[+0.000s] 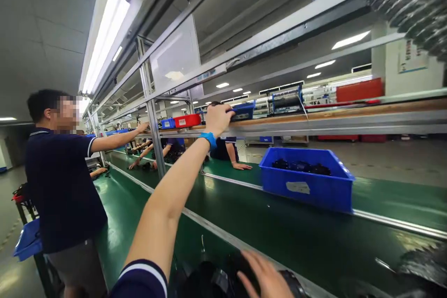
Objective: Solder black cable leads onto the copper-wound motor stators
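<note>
My left hand (218,119), with a blue band on its wrist, reaches up to the shelf beside a small blue bin (243,111). Its fingers are curled at the bin's near end, and whatever they grip is hidden. Low in the view, my right hand (267,275) is blurred, its fingers apart, over a dark black object (206,281) on the green bench. That object is partly cut off by the bottom edge, and its kind cannot be made out.
A large blue bin (307,195) of black parts stands on the green bench (223,205). A red bin (187,121) sits on the shelf. A metal post (155,135) rises left of my arm. A co-worker (63,186) stands at left; another person's hand (242,166) rests across the bench.
</note>
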Action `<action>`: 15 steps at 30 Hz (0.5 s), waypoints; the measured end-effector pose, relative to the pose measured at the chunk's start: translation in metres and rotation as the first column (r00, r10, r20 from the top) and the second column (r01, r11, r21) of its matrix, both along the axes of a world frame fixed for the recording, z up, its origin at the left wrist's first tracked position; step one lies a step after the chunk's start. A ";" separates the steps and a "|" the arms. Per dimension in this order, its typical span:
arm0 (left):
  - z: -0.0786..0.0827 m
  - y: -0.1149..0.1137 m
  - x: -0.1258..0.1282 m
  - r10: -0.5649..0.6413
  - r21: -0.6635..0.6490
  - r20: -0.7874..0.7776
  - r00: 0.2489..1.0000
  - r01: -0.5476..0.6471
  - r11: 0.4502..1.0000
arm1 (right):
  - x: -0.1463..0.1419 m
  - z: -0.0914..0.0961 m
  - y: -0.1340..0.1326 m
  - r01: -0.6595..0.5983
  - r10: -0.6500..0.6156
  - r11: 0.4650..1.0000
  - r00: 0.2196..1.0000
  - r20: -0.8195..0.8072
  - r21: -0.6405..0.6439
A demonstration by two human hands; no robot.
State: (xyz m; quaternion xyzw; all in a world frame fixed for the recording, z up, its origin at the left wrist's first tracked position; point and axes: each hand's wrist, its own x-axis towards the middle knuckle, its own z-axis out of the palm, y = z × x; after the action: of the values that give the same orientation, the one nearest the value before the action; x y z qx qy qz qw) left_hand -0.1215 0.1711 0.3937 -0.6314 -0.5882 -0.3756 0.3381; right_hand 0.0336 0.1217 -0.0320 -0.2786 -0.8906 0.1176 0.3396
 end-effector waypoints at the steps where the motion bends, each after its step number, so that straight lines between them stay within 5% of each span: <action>1: 0.000 -0.009 -0.005 -0.011 0.010 -0.006 1.000 0.011 1.000 | 0.013 0.004 0.003 0.117 -0.118 0.991 0.993 0.013 0.068; 4: -0.003 -0.042 -0.021 -0.060 0.050 -0.031 0.998 0.061 0.997 | 0.046 0.013 0.007 0.372 -0.412 0.899 0.897 0.161 0.229; 8: -0.015 -0.094 -0.044 -0.029 0.124 0.001 1.000 0.029 0.992 | 0.062 0.006 0.005 0.471 -0.524 0.852 0.783 0.336 0.231; 11: -0.035 -0.136 -0.056 0.043 0.171 0.074 0.996 -0.055 0.984 | 0.058 -0.007 0.010 0.415 -0.425 0.904 0.843 0.330 0.105; 15: -0.077 -0.174 -0.076 0.091 0.174 0.141 0.986 -0.115 0.978 | 0.046 -0.019 0.027 0.146 -0.122 0.978 0.980 0.158 -0.151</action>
State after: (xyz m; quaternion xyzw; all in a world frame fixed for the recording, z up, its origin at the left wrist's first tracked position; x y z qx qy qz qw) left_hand -0.1979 -0.0031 0.3164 -0.5403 -0.6046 -0.4507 0.3735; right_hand 0.0799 0.1483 -0.0512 -0.3728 -0.8799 0.1455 0.2560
